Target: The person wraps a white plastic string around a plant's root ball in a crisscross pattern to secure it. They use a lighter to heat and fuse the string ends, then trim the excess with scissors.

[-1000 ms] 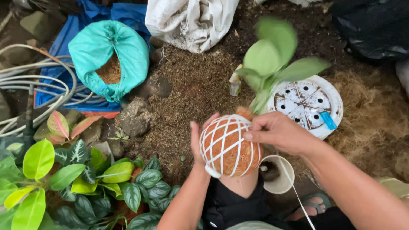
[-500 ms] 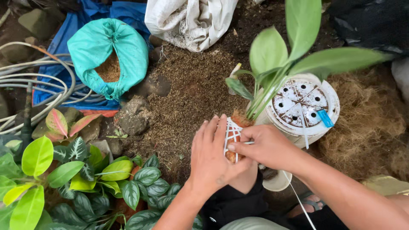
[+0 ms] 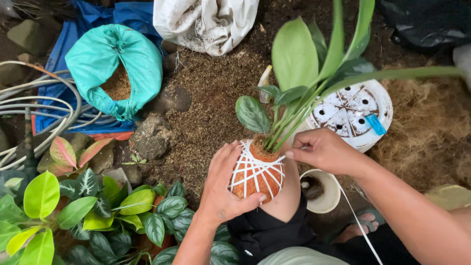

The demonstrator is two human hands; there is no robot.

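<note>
String (image 3: 248,169) now crosses the brown root ball (image 3: 257,174) in a dense white web, and the plant (image 3: 299,83) stands upright again after tilting a moment ago. Left hand (image 3: 223,189) cups the ball from the left, fingers curled round it against the knee. Right hand (image 3: 326,149) pinches the string's end taut near the stems, beside the white pot (image 3: 360,115).

Outdoor plot, ground (image 3: 216,98) is dark soil with coir fibre scattered over it, flat daylight. Teal sack (image 3: 115,68) on blue tarp (image 3: 54,88) upper left, white sack (image 3: 206,19) at top, grey hoses (image 3: 34,108) far left. Potted foliage plants (image 3: 73,206) lower left, dry fibre pile (image 3: 431,127) right.
</note>
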